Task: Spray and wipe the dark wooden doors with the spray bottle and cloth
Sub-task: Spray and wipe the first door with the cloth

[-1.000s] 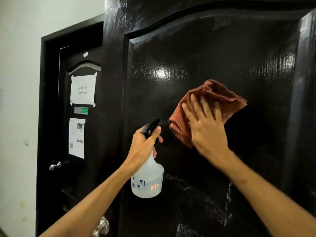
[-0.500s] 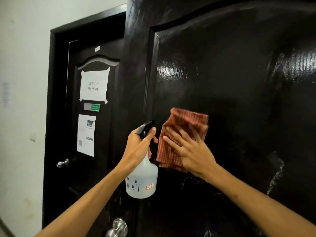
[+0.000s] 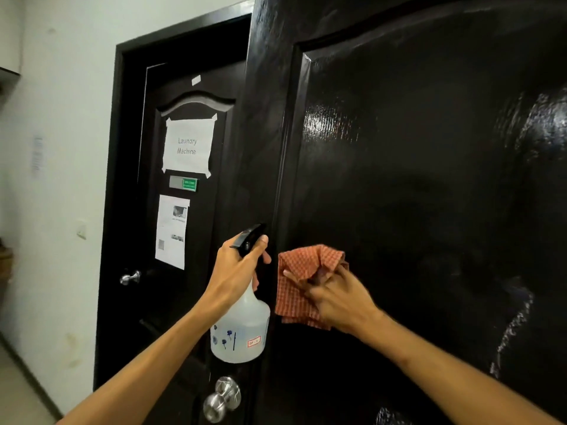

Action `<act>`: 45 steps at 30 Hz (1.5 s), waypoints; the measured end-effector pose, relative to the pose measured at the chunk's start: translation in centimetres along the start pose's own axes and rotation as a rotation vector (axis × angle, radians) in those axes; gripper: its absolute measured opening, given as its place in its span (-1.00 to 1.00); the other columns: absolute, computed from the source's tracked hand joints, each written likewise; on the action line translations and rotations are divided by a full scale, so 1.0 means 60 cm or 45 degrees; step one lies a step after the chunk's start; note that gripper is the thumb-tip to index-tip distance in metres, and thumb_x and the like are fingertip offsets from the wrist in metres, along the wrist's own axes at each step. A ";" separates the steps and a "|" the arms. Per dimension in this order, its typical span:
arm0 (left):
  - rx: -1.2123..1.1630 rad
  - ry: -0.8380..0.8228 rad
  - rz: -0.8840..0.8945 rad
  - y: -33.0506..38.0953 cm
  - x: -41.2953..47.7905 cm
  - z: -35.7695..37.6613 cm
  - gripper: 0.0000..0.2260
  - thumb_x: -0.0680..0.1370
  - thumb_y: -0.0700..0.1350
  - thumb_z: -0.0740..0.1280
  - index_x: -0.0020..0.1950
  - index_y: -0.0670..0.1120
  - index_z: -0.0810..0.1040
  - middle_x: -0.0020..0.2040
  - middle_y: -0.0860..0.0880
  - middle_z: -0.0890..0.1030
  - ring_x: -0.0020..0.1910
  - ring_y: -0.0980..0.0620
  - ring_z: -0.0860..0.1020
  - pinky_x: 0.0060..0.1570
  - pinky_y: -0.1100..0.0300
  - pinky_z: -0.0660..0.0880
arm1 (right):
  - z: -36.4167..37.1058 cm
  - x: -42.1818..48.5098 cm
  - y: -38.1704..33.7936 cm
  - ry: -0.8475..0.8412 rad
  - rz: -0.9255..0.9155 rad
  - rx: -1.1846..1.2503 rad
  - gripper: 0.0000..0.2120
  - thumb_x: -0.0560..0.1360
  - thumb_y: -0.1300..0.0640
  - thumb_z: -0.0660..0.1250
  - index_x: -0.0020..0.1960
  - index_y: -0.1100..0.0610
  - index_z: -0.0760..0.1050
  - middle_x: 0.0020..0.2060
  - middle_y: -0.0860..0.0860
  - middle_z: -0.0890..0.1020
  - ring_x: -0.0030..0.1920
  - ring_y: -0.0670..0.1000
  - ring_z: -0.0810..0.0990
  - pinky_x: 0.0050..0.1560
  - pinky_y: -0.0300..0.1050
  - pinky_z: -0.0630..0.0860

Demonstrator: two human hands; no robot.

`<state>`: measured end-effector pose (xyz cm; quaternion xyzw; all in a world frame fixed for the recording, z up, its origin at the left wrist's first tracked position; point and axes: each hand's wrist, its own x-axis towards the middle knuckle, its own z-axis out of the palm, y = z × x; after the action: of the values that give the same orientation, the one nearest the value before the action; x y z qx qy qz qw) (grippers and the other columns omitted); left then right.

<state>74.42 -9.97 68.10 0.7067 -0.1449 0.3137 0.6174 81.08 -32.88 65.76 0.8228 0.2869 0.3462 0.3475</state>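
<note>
A glossy dark wooden door (image 3: 414,179) fills the right of the view, with wet streaks at its right edge. My left hand (image 3: 237,268) grips the neck of a clear spray bottle (image 3: 241,329) with a black trigger head, held just left of the door panel. My right hand (image 3: 337,299) holds a bunched orange checked cloth (image 3: 302,277) against the door near the panel's left edge; its fingers curl into the folds. A second dark door (image 3: 135,210) stands further back on the left.
The far door carries a taped paper sign reading "Laundry Machine" (image 3: 187,147), a small green plate (image 3: 183,183), a printed sheet (image 3: 171,231) and a silver handle (image 3: 130,277). A silver round knob (image 3: 222,398) juts from the near door below the bottle. White wall on the left.
The cloth and my right hand have moved down and left across the door, from mid-panel to its left edge, and the cloth is now bunched. The bottle hand stayed nearly still.
</note>
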 end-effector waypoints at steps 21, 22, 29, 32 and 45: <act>-0.034 -0.102 0.040 0.073 -0.100 0.191 -0.80 0.71 -0.02 0.28 0.19 -0.12 0.58 -0.09 -0.12 0.71 -0.52 -0.05 0.51 -0.37 0.07 0.56 | -0.010 -0.234 0.220 0.304 0.299 -0.090 -0.35 0.64 0.05 0.06 0.69 0.05 -0.02 0.67 0.10 -0.07 0.66 0.17 -0.09 0.61 0.29 -0.08; -0.039 -0.111 0.030 0.077 -0.108 0.206 -0.80 0.71 -0.02 0.29 0.17 -0.13 0.59 -0.10 -0.12 0.72 -0.53 -0.05 0.51 -0.37 0.06 0.56 | 0.013 -0.262 0.191 0.206 0.186 -0.095 -0.32 0.61 0.03 0.07 0.69 0.03 -0.02 0.67 0.10 -0.03 0.66 0.17 -0.05 0.61 0.27 -0.07; -0.050 -0.132 0.017 0.099 -0.141 0.280 -0.81 0.71 -0.02 0.29 0.15 -0.13 0.59 -0.10 -0.12 0.72 -0.55 -0.06 0.50 -0.39 0.07 0.55 | -0.061 -0.264 0.352 0.344 0.529 -0.025 -0.42 0.66 0.03 0.22 0.65 0.00 0.17 0.28 0.18 0.60 0.24 0.24 0.57 0.33 0.17 0.39; -0.066 -0.117 0.015 0.108 -0.153 0.301 -0.81 0.71 -0.03 0.29 0.13 -0.14 0.59 -0.09 -0.13 0.72 -0.55 -0.05 0.50 -0.40 0.14 0.54 | -0.039 -0.299 0.324 0.375 0.433 -0.055 -0.39 0.65 0.03 0.05 0.68 0.05 0.04 0.67 0.11 0.05 0.65 0.19 0.04 0.60 0.28 -0.02; -0.101 -0.161 0.027 0.141 -0.177 0.405 -0.80 0.71 -0.04 0.29 0.20 -0.15 0.58 -0.09 -0.16 0.71 -0.57 -0.04 0.48 -0.45 0.15 0.49 | -0.003 -0.398 0.333 0.364 0.415 -0.025 -0.37 0.66 0.01 0.13 0.69 -0.01 0.00 0.67 0.10 0.05 0.64 0.19 0.08 0.59 0.26 0.03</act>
<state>67.73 -36.96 67.10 0.6984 -0.2035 0.2691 0.6312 71.32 -61.71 72.38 0.7973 0.1931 0.5138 0.2509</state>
